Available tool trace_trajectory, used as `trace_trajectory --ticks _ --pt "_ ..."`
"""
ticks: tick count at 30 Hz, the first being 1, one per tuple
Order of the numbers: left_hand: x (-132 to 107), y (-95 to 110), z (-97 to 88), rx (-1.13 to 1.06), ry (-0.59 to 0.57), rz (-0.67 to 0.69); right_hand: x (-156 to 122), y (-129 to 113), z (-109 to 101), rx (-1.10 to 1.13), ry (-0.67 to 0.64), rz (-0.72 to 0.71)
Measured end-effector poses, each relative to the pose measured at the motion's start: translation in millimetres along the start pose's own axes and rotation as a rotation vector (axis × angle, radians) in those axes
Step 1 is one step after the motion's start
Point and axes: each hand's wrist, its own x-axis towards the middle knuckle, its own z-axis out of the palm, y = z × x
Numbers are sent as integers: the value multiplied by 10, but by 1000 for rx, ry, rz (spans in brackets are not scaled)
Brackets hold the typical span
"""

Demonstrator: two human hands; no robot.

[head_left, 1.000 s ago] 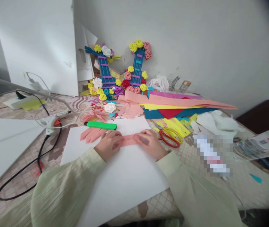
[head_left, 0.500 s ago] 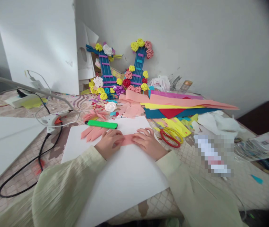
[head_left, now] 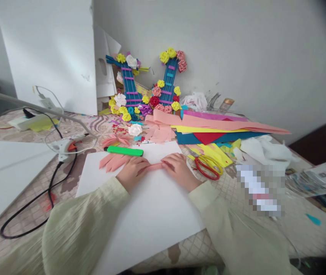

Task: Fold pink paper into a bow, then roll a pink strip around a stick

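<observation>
Left hand (head_left: 132,172) and right hand (head_left: 178,170) press open fingers onto the pink strip (head_left: 155,166), apparently mid-fold; folded pink pieces (head_left: 111,161) lie done at left, coloured sheets (head_left: 223,126) unused far right.

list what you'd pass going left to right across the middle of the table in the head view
white hot-glue gun with orange trigger → left hand → folded pink paper strip → right hand → red-and-yellow-handled scissors → crumpled white paper

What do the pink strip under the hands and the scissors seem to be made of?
Pink strip: thin matte paper, by its look; it lies flat and folded. Scissors: smooth red and yellow handles, probably plastic; grey blades, likely metal.
</observation>
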Motion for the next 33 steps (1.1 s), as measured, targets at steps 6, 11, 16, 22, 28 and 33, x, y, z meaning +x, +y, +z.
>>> trace_trajectory --ticks 6,11,16,22,28,33 --pt "14 -18 17 -63 44 -26 -6 27 45 -49 -1 71" --pt "6 -24 34 -63 32 -31 -4 -33 8 26 -18 150" --pt "8 40 4 -55 34 -77 -22 -79 -40 185 -34 161" --pt "13 124 -39 -116 -18 -111 -89 -116 -71 373 -22 141" --pt "-20 150 -27 -170 -1 -100 -139 -117 -65 505 -41 192" --pt "-45 137 3 -227 30 -116 -153 -113 -68 570 -45 234"
